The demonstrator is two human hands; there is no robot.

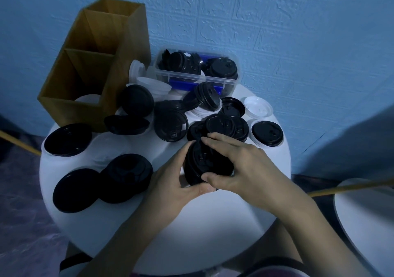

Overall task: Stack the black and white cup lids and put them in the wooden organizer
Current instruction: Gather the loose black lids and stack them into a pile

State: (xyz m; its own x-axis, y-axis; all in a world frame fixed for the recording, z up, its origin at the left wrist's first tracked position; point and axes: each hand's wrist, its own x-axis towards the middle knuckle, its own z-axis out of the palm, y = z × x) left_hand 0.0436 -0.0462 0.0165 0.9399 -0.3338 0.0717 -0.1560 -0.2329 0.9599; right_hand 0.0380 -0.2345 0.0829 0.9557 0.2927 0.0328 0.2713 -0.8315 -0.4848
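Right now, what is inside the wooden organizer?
What look like white lids show in the organizer's nearest compartment; its front wall hides how many. The two farther compartments show only bare wood, and their floors are hidden by the dividers.

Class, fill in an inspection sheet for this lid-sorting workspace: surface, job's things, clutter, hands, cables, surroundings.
Surface: round white table, its far half crowded with lids.
Job's things: black stack at near middle; loose black lids and white lids scattered; organizer far left, something white in its nearest compartment.
Clutter: clear tub holding more black lids.
Hands: left hand and right hand both grip the black stack.
Cables: none sure; a yellow strip shows beyond both table edges, kind unclear.
Surroundings: blue textured wall; second white table at right.
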